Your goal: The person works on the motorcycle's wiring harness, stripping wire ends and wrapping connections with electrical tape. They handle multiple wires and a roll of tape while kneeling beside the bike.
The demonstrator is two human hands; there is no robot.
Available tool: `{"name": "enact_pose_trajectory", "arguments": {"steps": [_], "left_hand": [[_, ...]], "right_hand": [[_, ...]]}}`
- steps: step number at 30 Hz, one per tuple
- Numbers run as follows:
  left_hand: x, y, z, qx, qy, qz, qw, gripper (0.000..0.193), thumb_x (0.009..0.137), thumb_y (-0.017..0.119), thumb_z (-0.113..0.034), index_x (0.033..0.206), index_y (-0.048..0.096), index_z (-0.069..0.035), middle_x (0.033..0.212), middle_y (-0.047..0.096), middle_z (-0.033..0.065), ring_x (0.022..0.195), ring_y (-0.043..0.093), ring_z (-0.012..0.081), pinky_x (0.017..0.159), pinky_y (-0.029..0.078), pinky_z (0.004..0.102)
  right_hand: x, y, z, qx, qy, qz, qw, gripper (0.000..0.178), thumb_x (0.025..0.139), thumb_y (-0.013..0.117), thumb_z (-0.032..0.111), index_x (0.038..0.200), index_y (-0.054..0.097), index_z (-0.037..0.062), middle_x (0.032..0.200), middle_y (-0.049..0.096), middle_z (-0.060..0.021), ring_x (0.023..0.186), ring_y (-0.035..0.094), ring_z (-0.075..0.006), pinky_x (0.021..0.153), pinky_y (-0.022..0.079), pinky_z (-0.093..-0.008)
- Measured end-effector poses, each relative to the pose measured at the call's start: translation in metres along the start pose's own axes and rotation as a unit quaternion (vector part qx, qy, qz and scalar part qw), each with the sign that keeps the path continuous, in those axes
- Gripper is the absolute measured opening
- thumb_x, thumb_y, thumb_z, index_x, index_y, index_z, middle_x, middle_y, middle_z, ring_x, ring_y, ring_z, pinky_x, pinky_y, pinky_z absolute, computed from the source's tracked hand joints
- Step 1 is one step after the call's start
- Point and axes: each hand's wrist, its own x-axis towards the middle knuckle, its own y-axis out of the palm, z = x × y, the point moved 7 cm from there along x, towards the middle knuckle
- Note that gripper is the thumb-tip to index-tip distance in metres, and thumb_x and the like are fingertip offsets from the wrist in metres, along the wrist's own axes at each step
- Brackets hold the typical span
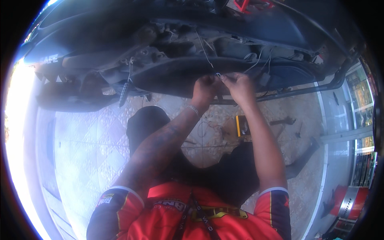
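My left hand (205,90) and my right hand (241,85) meet in front of a dark vehicle body (168,78) that looks like a scooter. A thin cable (203,46) runs down from the vehicle's exposed underside to my fingertips. At its lower end is a small light-coloured piece (218,75), too blurred to make out. My right thumb and index finger pinch at this end. The left fingers are curled closed right beside it, and what they hold is hidden.
More loose wires (262,60) hang from the vehicle, with a spring-like part (125,92) at left. On the tiled floor (96,132) lie a yellow-and-black box (243,125) and a hammer-like tool (283,121). A red container (350,203) stands at right, near shelves (362,94).
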Motion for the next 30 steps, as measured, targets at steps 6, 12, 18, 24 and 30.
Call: {"name": "enact_pose_trajectory", "arguments": {"steps": [6,12,18,24,30], "left_hand": [[0.0,0.001,0.0,0.018,0.007,-0.009,1.0,0.012,0.098,0.067,-0.013,0.095,0.067,-0.001,0.085,0.064,-0.002,0.075,0.054,0.0057,0.069,0.045,0.0233],[0.0,-0.007,0.008,0.039,-0.005,-0.035,0.999,0.013,0.096,0.07,-0.014,0.095,0.066,-0.001,0.086,0.065,-0.0009,0.075,0.055,0.0064,0.068,0.046,0.0235],[0.002,-0.011,0.012,0.022,-0.004,-0.039,0.999,0.015,0.093,0.072,-0.013,0.097,0.066,0.0,0.088,0.068,0.0029,0.077,0.062,0.0101,0.069,0.051,0.0262],[-0.002,-0.001,0.003,0.009,0.003,-0.011,1.0,0.012,0.095,0.07,-0.008,0.102,0.064,0.0,0.094,0.067,0.002,0.083,0.062,0.0093,0.076,0.052,0.0254],[-0.005,0.009,-0.008,-0.052,-0.013,0.01,0.998,0.012,0.094,0.071,-0.006,0.102,0.063,-0.002,0.096,0.067,0.0026,0.086,0.062,0.0089,0.079,0.051,0.0248]], "right_hand": [[-0.002,0.015,-0.023,0.212,0.149,0.058,0.964,0.035,0.091,0.076,0.025,0.11,0.074,-0.0039,0.096,0.076,-0.0111,0.087,0.071,-0.0163,0.079,0.052,-0.0299],[0.016,0.023,-0.031,-0.006,0.105,0.053,0.993,0.037,0.084,0.076,0.035,0.097,0.077,0.0008,0.085,0.075,-0.0175,0.078,0.074,-0.0283,0.073,0.055,-0.0375],[0.021,0.029,-0.01,-0.163,0.028,0.057,0.985,0.031,0.087,0.069,0.033,0.091,0.075,0.0034,0.096,0.074,-0.0199,0.092,0.072,-0.0362,0.083,0.056,-0.0443],[0.019,0.019,-0.009,-0.228,-0.011,0.03,0.973,0.03,0.098,0.054,0.027,0.109,0.069,0.0028,0.115,0.068,-0.0237,0.108,0.065,-0.0399,0.089,0.053,-0.0477],[0.017,0.02,-0.04,0.233,0.244,0.205,0.919,0.026,0.101,0.057,0.03,0.099,0.068,0.0071,0.089,0.064,-0.0075,0.078,0.058,-0.0187,0.066,0.045,-0.0342]]}}
